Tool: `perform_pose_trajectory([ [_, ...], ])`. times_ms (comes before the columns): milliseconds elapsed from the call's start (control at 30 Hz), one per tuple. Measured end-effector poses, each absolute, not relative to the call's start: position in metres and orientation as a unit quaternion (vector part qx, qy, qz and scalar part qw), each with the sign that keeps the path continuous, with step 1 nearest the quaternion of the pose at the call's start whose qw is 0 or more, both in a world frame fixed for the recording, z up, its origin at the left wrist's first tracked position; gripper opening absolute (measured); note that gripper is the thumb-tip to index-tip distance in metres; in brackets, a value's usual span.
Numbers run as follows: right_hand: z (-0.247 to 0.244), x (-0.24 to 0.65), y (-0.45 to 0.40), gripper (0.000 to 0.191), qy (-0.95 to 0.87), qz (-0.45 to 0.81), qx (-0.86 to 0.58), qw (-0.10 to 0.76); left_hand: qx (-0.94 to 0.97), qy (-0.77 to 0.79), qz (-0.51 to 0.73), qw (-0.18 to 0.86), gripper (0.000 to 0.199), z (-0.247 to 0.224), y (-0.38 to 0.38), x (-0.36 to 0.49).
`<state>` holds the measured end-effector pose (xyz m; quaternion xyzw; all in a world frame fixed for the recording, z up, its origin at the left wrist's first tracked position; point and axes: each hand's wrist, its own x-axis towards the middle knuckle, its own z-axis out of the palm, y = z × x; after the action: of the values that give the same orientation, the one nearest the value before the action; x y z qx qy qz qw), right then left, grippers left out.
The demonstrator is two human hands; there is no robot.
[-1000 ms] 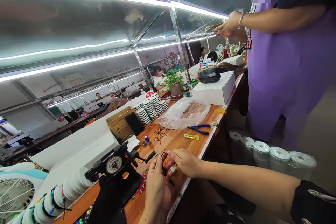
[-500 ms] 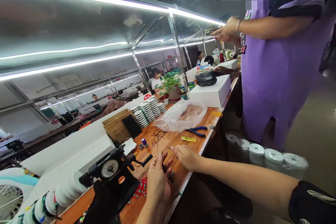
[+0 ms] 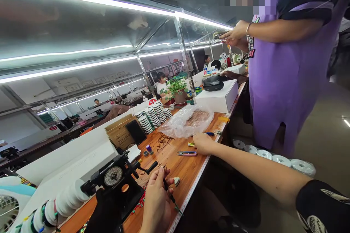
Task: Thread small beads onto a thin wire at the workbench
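My left hand (image 3: 158, 197) is closed around a thin dark cord (image 3: 171, 198), whose greenish end trails toward the table edge. A short dark strand sticks up from the pinched fingertips. Beside these fingers is a small pale piece (image 3: 176, 181) that I cannot make out. My right hand (image 3: 203, 143) reaches across the table over a yellow lighter-like stick (image 3: 191, 145), covering most of it. Its fingertips are hidden, so its grip is unclear. Behind that hand shows part of the blue-handled pliers (image 3: 210, 134). Pink-handled thread snips (image 3: 187, 153) lie just left of it.
A black hand-cranked winder (image 3: 116, 178) stands left, near white thread spools (image 3: 65, 204). Dark cord pieces (image 3: 164, 141), a plastic bag (image 3: 188, 122), stacked spools (image 3: 153, 114) and a white box (image 3: 218, 96) occupy the table (image 3: 171, 156). A person in purple (image 3: 284, 76) stands right.
My right hand has moved away from my left hand, farther up the table to the yellow stick. Thread snips now lie on the table. My left hand still holds the cord, slightly lower.
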<state>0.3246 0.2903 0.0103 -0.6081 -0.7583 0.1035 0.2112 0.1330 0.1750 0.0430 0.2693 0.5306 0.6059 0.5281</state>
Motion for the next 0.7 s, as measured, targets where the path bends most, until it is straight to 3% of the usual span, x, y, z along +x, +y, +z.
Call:
perform_pose_trajectory([
  [167, 0.008, 0.315, 0.265, 0.012, -0.771, 0.174, -0.531, 0.306, 0.269, 0.525, 0.592, 0.549, 0.001, 0.051, 0.164, 0.137],
  [267, 0.006, 0.312, 0.232, 0.011, -0.771, 0.242, -0.462, 0.367, 0.289, 0.478, 0.583, 0.59, 0.012, 0.042, 0.149, 0.151],
  [367, -0.009, 0.316, 0.196, 0.016, -0.676, 0.413, -0.376, 0.481, 0.32, 0.436, 0.523, 0.659, 0.031, 0.01, 0.131, 0.174],
  [467, -0.044, 0.319, 0.165, 0.031, -0.502, 0.552, -0.332, 0.577, 0.296, 0.44, 0.441, 0.724, 0.032, -0.035, 0.115, 0.197],
  [567, -0.091, 0.317, 0.146, 0.041, -0.434, 0.612, -0.383, 0.539, 0.237, 0.509, 0.417, 0.715, 0.019, -0.074, 0.108, 0.206],
  [700, -0.142, 0.306, 0.146, 0.056, -0.349, 0.706, -0.451, 0.421, 0.163, 0.613, 0.429, 0.644, 0.016, -0.101, 0.116, 0.194],
])
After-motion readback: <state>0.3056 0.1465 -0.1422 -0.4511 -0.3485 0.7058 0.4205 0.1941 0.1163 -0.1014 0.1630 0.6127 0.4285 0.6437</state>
